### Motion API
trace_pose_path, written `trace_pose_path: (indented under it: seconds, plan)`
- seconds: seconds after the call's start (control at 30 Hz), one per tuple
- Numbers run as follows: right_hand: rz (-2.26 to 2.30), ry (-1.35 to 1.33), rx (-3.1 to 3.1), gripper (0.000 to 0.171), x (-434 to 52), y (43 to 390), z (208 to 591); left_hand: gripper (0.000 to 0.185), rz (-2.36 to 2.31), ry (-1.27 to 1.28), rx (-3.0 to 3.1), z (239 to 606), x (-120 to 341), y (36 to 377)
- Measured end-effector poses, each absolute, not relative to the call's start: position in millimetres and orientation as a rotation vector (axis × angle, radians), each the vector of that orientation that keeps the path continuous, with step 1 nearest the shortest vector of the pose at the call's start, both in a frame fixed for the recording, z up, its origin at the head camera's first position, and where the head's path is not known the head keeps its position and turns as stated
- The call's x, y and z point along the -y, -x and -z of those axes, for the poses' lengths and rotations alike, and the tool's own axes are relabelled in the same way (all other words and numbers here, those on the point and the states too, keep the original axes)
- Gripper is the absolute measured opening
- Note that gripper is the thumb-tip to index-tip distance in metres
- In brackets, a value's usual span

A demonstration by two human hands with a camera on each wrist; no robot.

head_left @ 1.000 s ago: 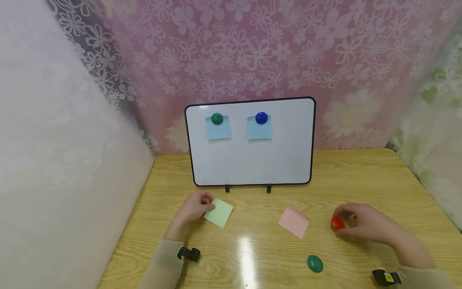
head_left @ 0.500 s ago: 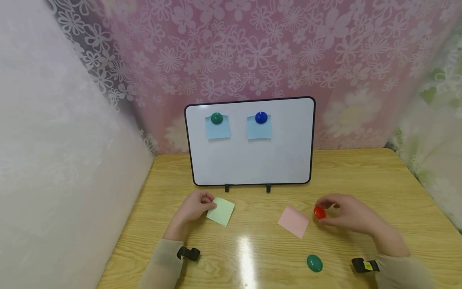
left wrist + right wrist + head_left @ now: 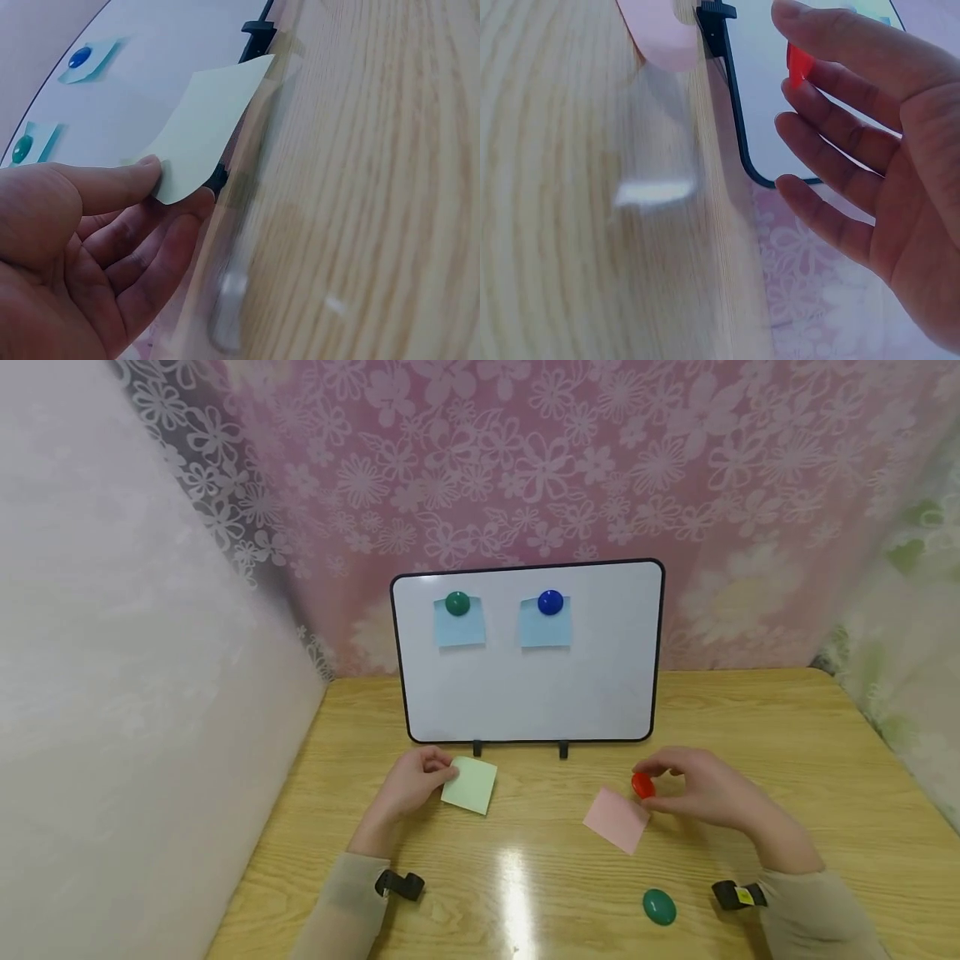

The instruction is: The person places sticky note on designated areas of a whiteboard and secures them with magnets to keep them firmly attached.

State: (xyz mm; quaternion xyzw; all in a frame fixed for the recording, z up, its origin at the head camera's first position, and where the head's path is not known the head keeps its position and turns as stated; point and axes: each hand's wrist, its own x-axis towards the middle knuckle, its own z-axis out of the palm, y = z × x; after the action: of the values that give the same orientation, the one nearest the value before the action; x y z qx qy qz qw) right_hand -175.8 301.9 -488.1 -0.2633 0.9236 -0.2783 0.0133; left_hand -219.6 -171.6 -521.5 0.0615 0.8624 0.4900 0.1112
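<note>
The whiteboard (image 3: pixel 525 693) is standing beyond both your hands. Your L hand (image 3: pixel 411 783) and R hand (image 3: pixel 703 789) are working well apart. The green note (image 3: pixel 471 787) is resting in the L pinch, thumb vs. fingers; the pink note (image 3: pixel 617 822) is lying just beside the R thumb. The red magnet (image 3: pixel 642 786) is being pinched betw. R thumb & fingers. Step in hand is apparently the two-handed carry; next move is prob. calling for a light pinch, both sides. L wrist cam is showing the green note bending clear of the table (image 3: pixel 375 187); head cam isn't making that plain.
</note>
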Motion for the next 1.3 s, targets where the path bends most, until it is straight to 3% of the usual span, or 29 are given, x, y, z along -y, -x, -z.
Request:
trace_pose_path:
  seconds: [1.3]
  plan:
    - [1.003,0.994,-2.869,0.041,-222.9,224.0,488.8,0.019,-1.876,-0.018,-2.405,519.0,157.9,235.2]
